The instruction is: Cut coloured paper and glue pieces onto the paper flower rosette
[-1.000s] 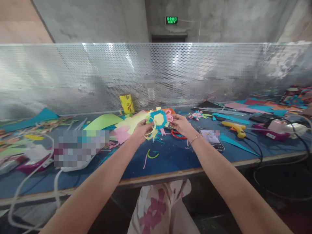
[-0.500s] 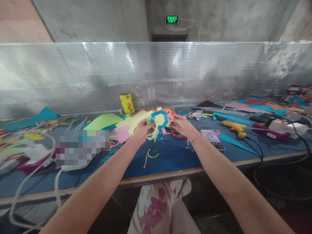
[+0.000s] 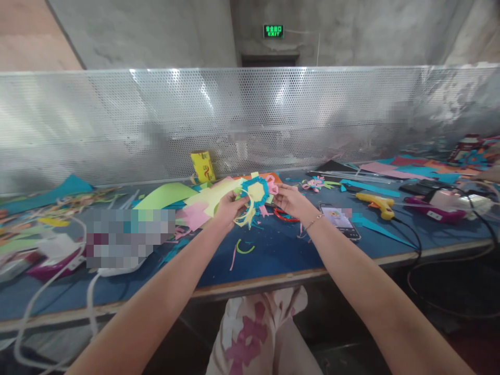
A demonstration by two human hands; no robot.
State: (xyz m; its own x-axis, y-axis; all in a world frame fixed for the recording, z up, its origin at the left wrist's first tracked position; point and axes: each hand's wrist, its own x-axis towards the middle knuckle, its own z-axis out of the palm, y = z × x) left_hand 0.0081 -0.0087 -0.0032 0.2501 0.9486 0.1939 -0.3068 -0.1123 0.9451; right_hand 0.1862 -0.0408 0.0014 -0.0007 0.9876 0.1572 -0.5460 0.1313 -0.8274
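Between my two hands, above the blue tabletop (image 3: 281,255), is a paper flower (image 3: 256,190) with a pale yellow centre and a ruffled blue rim. Pink paper loops stick out on its right side, and curled pale yellow strips hang at its lower left. My left hand (image 3: 232,206) is closed on the left edge by the yellow strips. On the opposite side, the fingers of my right hand (image 3: 289,200) pinch the edge beside the pink loops. My fingertips partly hide both edges.
A yellow glue gun (image 3: 377,204) and a lit phone (image 3: 338,221) lie to the right. Coloured paper sheets (image 3: 167,198) and a yellow packet (image 3: 202,166) sit behind my left hand. A green paper curl (image 3: 245,247) lies in front. A perforated metal screen (image 3: 250,114) bounds the table's back.
Both hands keep the paper flower in nearly the same place and pose. At the far right edge, a blurred shape, perhaps a hand, now shows near the papers.
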